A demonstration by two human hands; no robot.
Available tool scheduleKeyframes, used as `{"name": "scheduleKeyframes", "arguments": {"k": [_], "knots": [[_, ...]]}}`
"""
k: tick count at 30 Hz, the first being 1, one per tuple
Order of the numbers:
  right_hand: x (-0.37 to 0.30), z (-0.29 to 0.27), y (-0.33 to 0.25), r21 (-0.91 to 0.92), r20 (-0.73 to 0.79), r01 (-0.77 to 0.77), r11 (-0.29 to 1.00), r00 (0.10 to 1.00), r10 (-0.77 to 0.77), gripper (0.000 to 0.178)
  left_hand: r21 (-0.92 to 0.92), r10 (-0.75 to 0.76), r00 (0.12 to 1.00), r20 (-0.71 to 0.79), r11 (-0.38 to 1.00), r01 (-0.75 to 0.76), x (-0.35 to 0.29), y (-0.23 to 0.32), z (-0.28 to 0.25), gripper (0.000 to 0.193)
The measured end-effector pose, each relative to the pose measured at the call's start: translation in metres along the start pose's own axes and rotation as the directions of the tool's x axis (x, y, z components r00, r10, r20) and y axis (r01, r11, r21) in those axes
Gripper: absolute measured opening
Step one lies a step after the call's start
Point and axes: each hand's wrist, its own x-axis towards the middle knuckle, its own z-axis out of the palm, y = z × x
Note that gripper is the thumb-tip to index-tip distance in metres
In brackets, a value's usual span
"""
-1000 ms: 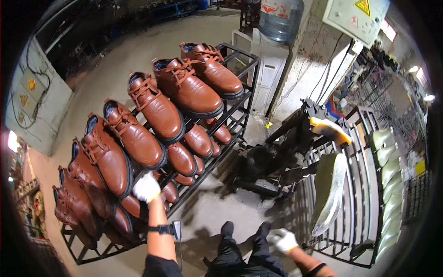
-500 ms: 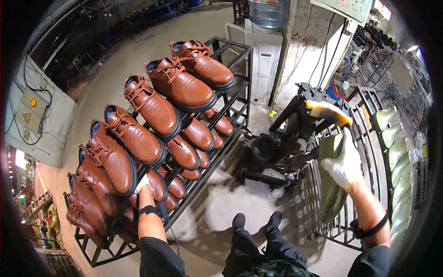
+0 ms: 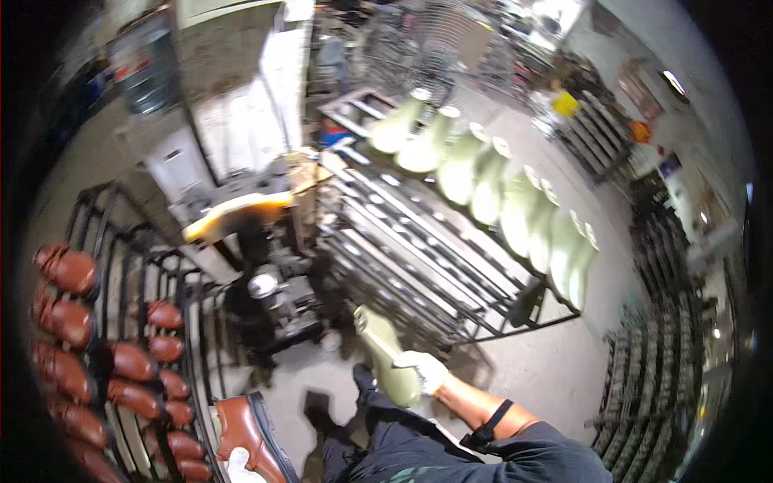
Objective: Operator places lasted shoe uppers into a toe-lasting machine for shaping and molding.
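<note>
My left hand (image 3: 241,465), in a white glove, is at the lower edge, closed on a brown leather shoe (image 3: 245,431) with a dark sole. The shoe is off the rack and held upright near my legs. My right hand (image 3: 425,370), also gloved, grips a pale green shoe last (image 3: 386,354) by its side, in front of my body. The last is tilted, its narrow end up and to the left. Part of my left hand is hidden behind the shoe and cut off by the frame.
A black rack of brown shoes (image 3: 60,318) stands at the left. Ahead is a dark machine (image 3: 282,298) with a yellow-orange curved pad (image 3: 237,213). Beyond the last, a metal rack (image 3: 419,258) carries a row of green lasts (image 3: 483,181). Another rack (image 3: 644,386) stands at the right.
My view has swung to the right. My left hand has come away from the shoe rack with a brown shoe. My right hand, with the green last, has come in closer to my body.
</note>
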Motion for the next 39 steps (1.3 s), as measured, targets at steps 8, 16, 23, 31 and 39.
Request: {"name": "scheduleKeyframes", "arguments": {"k": [8, 16, 23, 31, 39], "knots": [[-0.061, -0.201, -0.154, 0.165, -0.550, 0.719, 0.676, 0.636, -0.542, 0.039, 0.135, -0.192, 0.981, 0.012, 0.973, 0.189, 0.065, 0.115, 0.114, 0.025], [-0.047, -0.371, -0.174, 0.138, -0.746, 0.875, 0.464, 0.400, -0.533, 0.013, 0.315, -0.185, 0.929, 0.321, 0.946, 0.080, 0.052, 0.105, 0.263, 0.024], [-0.047, 0.074, -0.089, -0.334, 0.064, 0.539, 0.774, 0.832, -0.551, 0.061, 0.058, -0.187, 0.963, 0.196, 0.982, 0.179, 0.004, 0.124, 0.283, 0.025], [-0.027, 0.243, -0.103, -0.859, 0.289, 0.506, 0.078, 0.605, -0.742, 0.124, 0.493, 0.037, 0.899, 0.437, 0.826, -0.274, 0.004, 0.207, 0.150, 0.036], [-0.006, 0.330, -0.088, -0.921, 0.344, 0.373, -0.110, 0.650, -0.678, 0.110, 0.225, -0.200, 0.973, 0.113, 0.959, 0.171, 0.030, 0.208, 0.003, 0.030]]}}
